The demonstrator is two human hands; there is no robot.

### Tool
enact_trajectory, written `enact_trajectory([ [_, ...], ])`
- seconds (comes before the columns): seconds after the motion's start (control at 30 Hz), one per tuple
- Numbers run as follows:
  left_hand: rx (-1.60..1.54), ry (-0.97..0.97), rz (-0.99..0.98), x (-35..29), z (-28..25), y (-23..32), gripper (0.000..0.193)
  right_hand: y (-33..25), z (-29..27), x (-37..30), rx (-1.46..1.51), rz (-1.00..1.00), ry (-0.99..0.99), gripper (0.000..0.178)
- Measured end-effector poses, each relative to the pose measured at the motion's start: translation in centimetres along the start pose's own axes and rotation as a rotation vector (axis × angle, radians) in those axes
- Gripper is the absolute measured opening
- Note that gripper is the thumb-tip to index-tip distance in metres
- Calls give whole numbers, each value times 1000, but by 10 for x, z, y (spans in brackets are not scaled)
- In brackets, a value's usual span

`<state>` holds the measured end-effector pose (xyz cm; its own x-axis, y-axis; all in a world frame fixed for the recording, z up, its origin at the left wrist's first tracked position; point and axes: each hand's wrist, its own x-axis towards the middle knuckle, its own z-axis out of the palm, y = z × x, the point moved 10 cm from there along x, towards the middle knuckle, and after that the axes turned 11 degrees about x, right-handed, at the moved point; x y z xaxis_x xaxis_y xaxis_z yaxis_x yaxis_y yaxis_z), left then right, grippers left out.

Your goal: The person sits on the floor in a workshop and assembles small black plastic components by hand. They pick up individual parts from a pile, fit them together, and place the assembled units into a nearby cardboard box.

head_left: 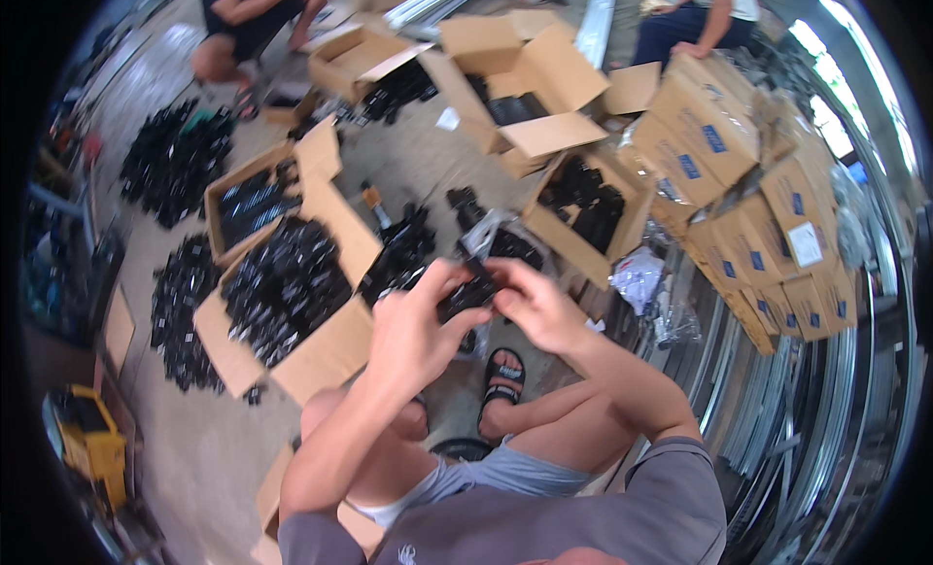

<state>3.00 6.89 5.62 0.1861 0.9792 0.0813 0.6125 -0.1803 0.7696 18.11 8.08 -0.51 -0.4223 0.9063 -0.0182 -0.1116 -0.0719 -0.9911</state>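
In front of my chest, my left hand [413,327] closes its fingers on small black plastic parts [470,291]. My right hand [533,305] meets it from the other side, its fingers pinching the upper end of the same parts. Their exact kind is too blurred to tell. Just beyond my hands lie a clear plastic bag [483,235] with black pieces in it and a loose heap of black parts [400,256]. An open carton [321,356] full of similar parts [282,288] stands to the left of my left hand.
Further heaps of black parts [175,162] lie on the floor at left. Open cartons [559,133] stand ahead, and closed cartons [700,128] are stacked at right. Long metal profiles [719,400] lie at lower right. Two people [258,16] [695,26] sit at the far side.
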Motion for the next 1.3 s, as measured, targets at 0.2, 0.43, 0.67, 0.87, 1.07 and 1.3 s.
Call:
enact_trajectory([
  [0.2,-519,-48,-84,6,23,-18,28,-9,-2,-3,48,63,98,33],
  [0.43,-880,4,-174,12,23,-27,24,-14,-8,-11,70,-46,210,27],
  [0.67,-853,-19,-109,3,29,-20,21,-33,-6,-16,-124,-120,253,35],
  [0.87,-824,-88,-166,4,41,-23,21,-39,-4,-16,-190,-145,243,35],
  [1.07,-782,-115,-136,2,43,-21,21,-45,-5,-16,-259,-129,294,29],
  [1.3,-826,-250,-194,0,51,-25,26,-40,-6,-17,-266,-39,307,29],
])
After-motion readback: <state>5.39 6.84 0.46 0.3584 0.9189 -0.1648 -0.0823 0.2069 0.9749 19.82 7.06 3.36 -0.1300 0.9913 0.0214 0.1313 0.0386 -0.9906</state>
